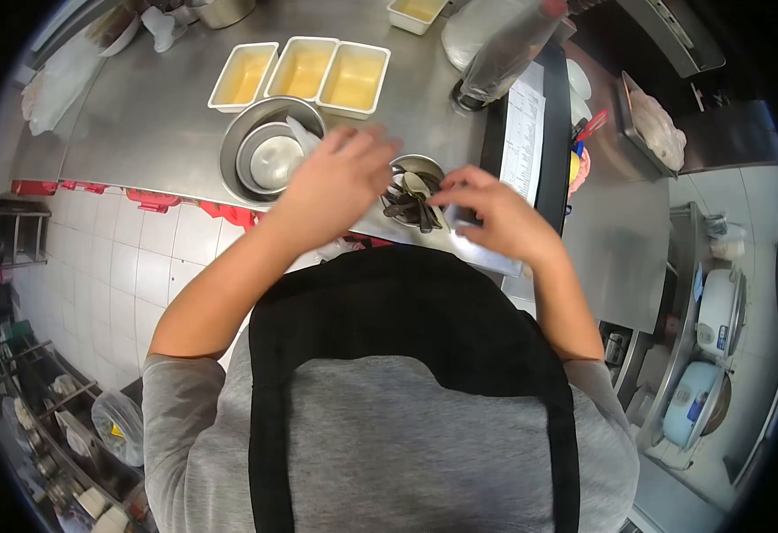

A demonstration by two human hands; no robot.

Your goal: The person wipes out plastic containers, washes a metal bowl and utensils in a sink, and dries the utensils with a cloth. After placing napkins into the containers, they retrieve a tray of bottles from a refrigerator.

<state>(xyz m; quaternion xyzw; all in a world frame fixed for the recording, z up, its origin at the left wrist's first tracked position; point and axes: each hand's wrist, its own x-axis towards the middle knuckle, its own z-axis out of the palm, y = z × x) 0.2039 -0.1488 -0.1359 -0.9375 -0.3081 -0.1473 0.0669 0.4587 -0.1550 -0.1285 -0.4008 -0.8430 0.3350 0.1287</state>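
Near the counter's front edge, a round metal bowl (419, 163) holds several spoons and other utensils (414, 197). My right hand (494, 213) is just right of it, fingers spread, fingertips near the bowl's rim; I see nothing held in it. My left hand (340, 178) is on the bowl's left side, its fingers partly blurred and spread, beside nested round metal pots (271, 158). A whitish object (302, 135) stands in the pots next to this hand; whether they touch is unclear. Behind the pots are white rectangular tubs with yellow insides (353, 80).
A plastic-wrapped bottle (506, 58) stands at the back right of the steel counter (158, 98). Right of it lies a printed sheet (522, 133). A tray with a bagged item (657, 129) is farther right. Another small tub (416, 12) stands at the back.
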